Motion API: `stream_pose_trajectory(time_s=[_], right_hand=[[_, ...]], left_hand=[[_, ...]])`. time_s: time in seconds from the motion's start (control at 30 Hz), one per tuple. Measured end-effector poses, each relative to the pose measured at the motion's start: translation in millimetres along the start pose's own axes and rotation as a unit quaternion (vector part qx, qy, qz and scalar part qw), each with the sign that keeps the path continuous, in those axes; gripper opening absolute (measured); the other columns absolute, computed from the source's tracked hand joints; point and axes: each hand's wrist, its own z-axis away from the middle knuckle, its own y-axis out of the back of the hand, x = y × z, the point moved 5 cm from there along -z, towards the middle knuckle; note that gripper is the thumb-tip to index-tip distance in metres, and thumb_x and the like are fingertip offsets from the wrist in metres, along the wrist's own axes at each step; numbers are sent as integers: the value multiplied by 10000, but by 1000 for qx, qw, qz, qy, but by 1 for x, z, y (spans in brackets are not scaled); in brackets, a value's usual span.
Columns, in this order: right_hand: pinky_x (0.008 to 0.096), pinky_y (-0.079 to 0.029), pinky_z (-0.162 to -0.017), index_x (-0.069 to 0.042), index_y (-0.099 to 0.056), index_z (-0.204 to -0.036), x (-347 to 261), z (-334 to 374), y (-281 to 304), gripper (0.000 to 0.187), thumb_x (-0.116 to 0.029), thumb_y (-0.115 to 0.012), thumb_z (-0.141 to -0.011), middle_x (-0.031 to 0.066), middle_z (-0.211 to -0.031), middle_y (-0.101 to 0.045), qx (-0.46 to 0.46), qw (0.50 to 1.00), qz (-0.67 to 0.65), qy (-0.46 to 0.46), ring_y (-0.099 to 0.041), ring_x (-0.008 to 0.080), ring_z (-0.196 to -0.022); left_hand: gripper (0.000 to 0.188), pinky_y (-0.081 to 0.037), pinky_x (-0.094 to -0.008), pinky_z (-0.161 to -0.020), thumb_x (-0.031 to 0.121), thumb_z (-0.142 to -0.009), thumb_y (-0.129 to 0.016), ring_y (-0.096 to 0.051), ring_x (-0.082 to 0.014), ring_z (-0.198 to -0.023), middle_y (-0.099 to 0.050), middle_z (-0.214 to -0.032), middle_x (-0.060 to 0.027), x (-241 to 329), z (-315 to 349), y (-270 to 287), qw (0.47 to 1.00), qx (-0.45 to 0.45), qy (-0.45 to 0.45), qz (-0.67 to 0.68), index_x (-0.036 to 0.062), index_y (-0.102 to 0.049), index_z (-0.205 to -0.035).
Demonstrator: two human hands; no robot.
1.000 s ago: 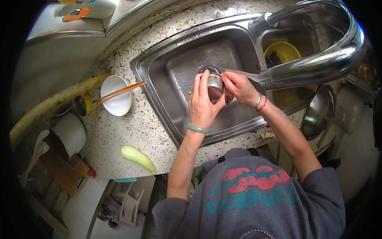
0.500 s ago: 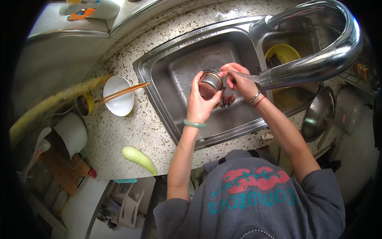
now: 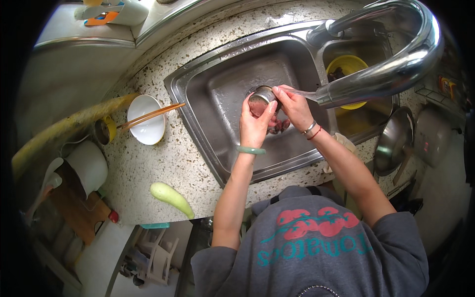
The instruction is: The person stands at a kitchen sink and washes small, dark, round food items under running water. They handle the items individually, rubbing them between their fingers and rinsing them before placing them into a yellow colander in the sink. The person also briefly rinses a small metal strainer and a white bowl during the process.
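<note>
Over the large basin of the steel sink, my left hand is wrapped round a sink strainer basket, a short metal cylinder with a perforated, reddish-looking base. The strainer is tilted on its side. My right hand closes on its right side, thumb and fingers at the rim; part of the rim is hidden behind them. A thin stream of water from the chrome faucet runs onto my right fingers and the strainer. Beneath my hands, several dark red pieces lie on the basin floor, partly covered.
A yellow colander with dark pieces sits in the right basin, behind the faucet arm. On the left counter are a white bowl, chopsticks across it, and a pale green gourd. A wok stands at right.
My right hand has drawn in to the left and now grips the strainer's side. The strainer has turned in my left hand, and my left wrist has shifted slightly right.
</note>
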Motion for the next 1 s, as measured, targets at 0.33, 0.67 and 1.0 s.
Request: stream_pose_trajectory(time_s=[0.33,0.67,1.0], right_hand=[[193,-312,-376,-56,-561,-1059,18,-3,25,243,-222,-484,-899,28,-861,-664,-48,982,-14,-181,-411,44,-418],[181,-285,-385,-62,-600,-956,4,-5,17,205,-242,-553,-871,8,-801,-655,-92,969,-32,-226,-387,33,-433],[220,-385,-485,-74,-631,-847,29,-18,29,166,-226,-565,-861,3,-847,-653,-151,964,178,-125,-493,61,-575]], left_hand=[[695,-450,-398,-864,155,-625,-733,-539,-349,-991,-384,-1262,-196,90,32,14,843,155,-370,-358,43,-384,-1215],[251,-495,-270,-573,218,-845,-585,-587,-173,-656,-594,-830,-94,39,-2,44,989,-86,53,111,22,-512,-984],[460,-513,-354,-668,348,-804,-635,-625,-239,-803,-628,-905,-132,35,-23,49,992,-69,91,-48,28,-509,-1110]])
